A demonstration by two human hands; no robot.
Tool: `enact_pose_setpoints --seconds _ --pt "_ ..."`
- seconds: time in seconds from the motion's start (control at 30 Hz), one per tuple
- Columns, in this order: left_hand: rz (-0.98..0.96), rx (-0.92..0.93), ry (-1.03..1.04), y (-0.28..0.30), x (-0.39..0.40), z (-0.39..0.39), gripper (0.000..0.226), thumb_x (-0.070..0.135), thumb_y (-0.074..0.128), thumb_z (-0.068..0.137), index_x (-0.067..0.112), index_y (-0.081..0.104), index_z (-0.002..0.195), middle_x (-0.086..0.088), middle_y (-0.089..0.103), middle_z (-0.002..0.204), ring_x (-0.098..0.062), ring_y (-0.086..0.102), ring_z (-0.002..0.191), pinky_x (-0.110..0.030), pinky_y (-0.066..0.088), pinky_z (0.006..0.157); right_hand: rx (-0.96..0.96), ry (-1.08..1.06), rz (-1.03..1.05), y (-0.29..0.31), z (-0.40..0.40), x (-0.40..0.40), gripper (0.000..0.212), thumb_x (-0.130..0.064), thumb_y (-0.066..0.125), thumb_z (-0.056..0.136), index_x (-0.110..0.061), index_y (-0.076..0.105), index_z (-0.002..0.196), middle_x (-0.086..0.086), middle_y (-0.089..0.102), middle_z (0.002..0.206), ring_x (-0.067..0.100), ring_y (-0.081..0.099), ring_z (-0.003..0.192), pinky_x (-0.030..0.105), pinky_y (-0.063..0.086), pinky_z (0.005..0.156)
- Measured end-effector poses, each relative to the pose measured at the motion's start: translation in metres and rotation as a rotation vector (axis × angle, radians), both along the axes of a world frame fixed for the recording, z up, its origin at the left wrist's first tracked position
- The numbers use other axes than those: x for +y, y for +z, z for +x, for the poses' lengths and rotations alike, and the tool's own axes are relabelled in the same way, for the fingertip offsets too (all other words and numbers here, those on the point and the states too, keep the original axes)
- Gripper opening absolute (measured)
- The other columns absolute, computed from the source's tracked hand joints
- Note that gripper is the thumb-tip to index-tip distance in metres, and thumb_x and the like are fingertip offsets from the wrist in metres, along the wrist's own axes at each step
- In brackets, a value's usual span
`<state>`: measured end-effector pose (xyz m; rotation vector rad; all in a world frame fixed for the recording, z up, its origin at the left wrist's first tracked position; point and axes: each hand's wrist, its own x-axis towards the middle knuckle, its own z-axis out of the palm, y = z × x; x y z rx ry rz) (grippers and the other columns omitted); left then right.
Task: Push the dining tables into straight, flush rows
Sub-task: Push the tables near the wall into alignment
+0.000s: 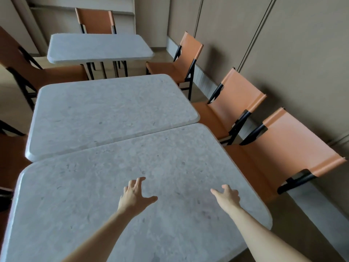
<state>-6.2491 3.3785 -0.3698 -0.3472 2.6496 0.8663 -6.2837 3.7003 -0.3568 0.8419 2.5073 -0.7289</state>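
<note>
Panelled wall — orange chairs tight between it and tables

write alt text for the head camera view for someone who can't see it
A person's left hand and right hand reach out, fingers spread, over the nearest table, which sits against the middle table. A third table stands apart beyond, and orange chairs line the wall.

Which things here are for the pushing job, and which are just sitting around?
For the job:
near table
middle table
far table
left hand
right hand

Just sitting around:
orange chairs
wall
</note>
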Motion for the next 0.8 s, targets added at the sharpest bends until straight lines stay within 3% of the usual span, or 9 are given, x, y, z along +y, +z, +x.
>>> enact_pose_setpoints --seconds 0.17,0.43,0.6,0.73,0.8 --pt "0.047 0.016 0.164 0.0 0.102 -0.056 0.097 0.071 0.068 0.078 0.03 0.025 0.155 -0.002 0.034 0.154 -0.027 0.035 0.139 -0.044 0.04 0.109 -0.073 0.012 0.154 -0.024 -0.068 0.093 0.08 -0.064 0.06 0.089 -0.016 0.04 0.15 0.019 0.036 0.151 0.038 0.035 0.139 0.049 0.038 0.108" --pt "-0.047 0.019 0.124 0.008 0.197 -0.128 0.097 0.078 0.064 0.076 0.036 0.024 0.154 0.004 0.027 0.157 -0.025 0.034 0.141 -0.044 0.034 0.114 -0.161 0.059 -0.04 -0.048 -0.149 0.13 0.093 -0.073 0.056 0.086 -0.005 0.037 0.146 0.022 0.047 0.147 0.041 0.048 0.133 0.045 0.042 0.106" --pt "-0.209 -0.129 0.105 -0.021 0.193 -0.166 0.095 0.082 0.05 0.081 0.039 0.014 0.158 0.0 -0.002 0.17 -0.032 -0.003 0.156 -0.061 0.006 0.123 -0.214 0.094 -0.17 -0.055 -0.176 0.15 0.101 -0.081 0.051 0.081 -0.004 0.047 0.146 0.018 0.051 0.149 0.035 0.049 0.137 0.04 0.038 0.111" --pt "-0.327 -0.082 0.026 -0.048 0.185 -0.221 0.086 0.081 0.033 0.088 0.04 0.009 0.16 0.0 -0.015 0.17 -0.034 -0.016 0.155 -0.062 -0.004 0.121 -0.079 0.198 -0.205 -0.064 -0.197 0.142 0.092 -0.067 0.06 0.087 -0.006 0.038 0.152 0.018 0.045 0.153 0.034 0.042 0.142 0.041 0.033 0.113" --pt "-0.374 -0.016 -0.072 -0.061 0.183 -0.253 0.092 0.084 0.011 0.08 0.041 0.005 0.16 0.002 -0.019 0.169 -0.032 -0.02 0.154 -0.06 -0.01 0.12 -0.031 0.204 -0.236 -0.068 -0.221 0.128 0.091 -0.066 0.055 0.091 -0.007 0.031 0.155 0.018 0.041 0.156 0.034 0.039 0.144 0.042 0.032 0.115"
